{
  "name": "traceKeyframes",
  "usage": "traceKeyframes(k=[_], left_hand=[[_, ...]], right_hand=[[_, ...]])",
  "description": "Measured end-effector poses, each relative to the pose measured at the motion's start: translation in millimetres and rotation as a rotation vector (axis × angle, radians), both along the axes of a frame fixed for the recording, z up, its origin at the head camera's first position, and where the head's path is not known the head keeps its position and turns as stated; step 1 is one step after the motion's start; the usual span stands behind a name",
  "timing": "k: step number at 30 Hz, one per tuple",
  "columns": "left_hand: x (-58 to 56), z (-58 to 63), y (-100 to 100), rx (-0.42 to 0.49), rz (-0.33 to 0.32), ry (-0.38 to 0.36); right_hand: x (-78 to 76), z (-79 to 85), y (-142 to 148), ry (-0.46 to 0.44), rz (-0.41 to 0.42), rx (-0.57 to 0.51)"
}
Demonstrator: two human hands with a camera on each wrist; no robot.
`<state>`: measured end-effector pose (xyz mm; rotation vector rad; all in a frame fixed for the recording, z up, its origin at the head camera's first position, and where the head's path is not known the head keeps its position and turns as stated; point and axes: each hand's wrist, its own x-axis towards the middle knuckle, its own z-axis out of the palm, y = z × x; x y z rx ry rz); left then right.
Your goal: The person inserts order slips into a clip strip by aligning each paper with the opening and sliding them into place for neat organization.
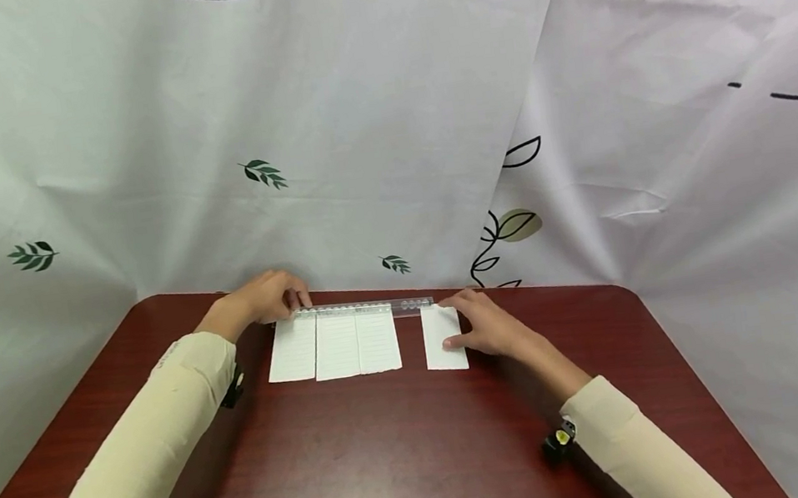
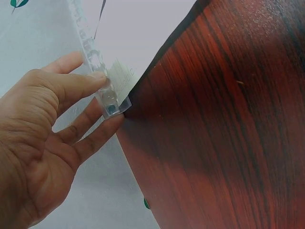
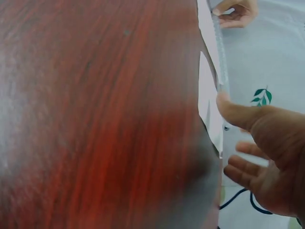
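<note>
A clear plastic strip with rounded markings, much like a ruler [image 1: 412,304], lies across the tops of several lined paper slips [image 1: 336,345]. My left hand [image 1: 271,297] pinches its left end; in the left wrist view the thumb [image 2: 93,82] presses on top and other fingers reach beneath. One separate white paper slip [image 1: 443,352] lies to the right, a gap away from the others. Over that slip's right side is my right hand [image 1: 488,325], thumb on the paper and forefinger near the strip's right end. In the right wrist view its fingers [image 3: 245,171] are loosely bent.
The dark red wooden table [image 1: 366,455] has rounded far corners. Behind it hangs a white cloth [image 1: 367,118] with leaf prints, close to the far edge. A dark cord [image 3: 257,206] shows beyond the edge in the right wrist view.
</note>
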<state>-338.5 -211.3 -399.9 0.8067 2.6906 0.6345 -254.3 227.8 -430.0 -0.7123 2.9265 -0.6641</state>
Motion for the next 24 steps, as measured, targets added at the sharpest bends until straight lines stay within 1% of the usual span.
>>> traceKeyframes(k=[2, 4, 5, 8, 11, 12, 18, 20, 22, 24], left_hand=[[0.0, 0.0, 0, 0.0, 0.002, 0.005], [0.2, 0.2, 0, -0.002, 0.004, 0.011], [0.3, 0.3, 0, -0.002, 0.004, 0.014], [0.8, 0.2, 1, -0.006, 0.005, 0.015], [1.5, -0.1, 2, -0.009, 0.008, 0.01], [1.6, -0.2, 2, -0.01, 0.01, 0.008], [0.7, -1.3, 1, -0.005, 0.015, 0.007], [0.4, -1.5, 2, -0.003, 0.018, 0.007], [0.2, -1.6, 2, -0.003, 0.019, 0.01], [0.7, -0.5, 1, -0.002, 0.014, 0.012]], right_hand=[[4.9, 5.9, 0, -0.018, 0.066, 0.027], [7.8, 8.2, 1, -0.036, 0.117, 0.048], [4.6, 2.3, 5, -0.02, 0.158, 0.046], [5.8, -1.2, 6, -0.032, 0.204, 0.049], [4.3, -6.2, 5, -0.044, 0.218, 0.053], [7.6, -1.7, 1, -0.066, 0.203, 0.064], [3.0, -3.9, -4, -0.09, 0.202, 0.084], [0.3, -3.4, -5, -0.111, 0.205, 0.085], [-9.0, -14.3, 0, -0.104, 0.224, 0.077], [-11.5, -13.7, 0, -0.12, 0.231, 0.085]])
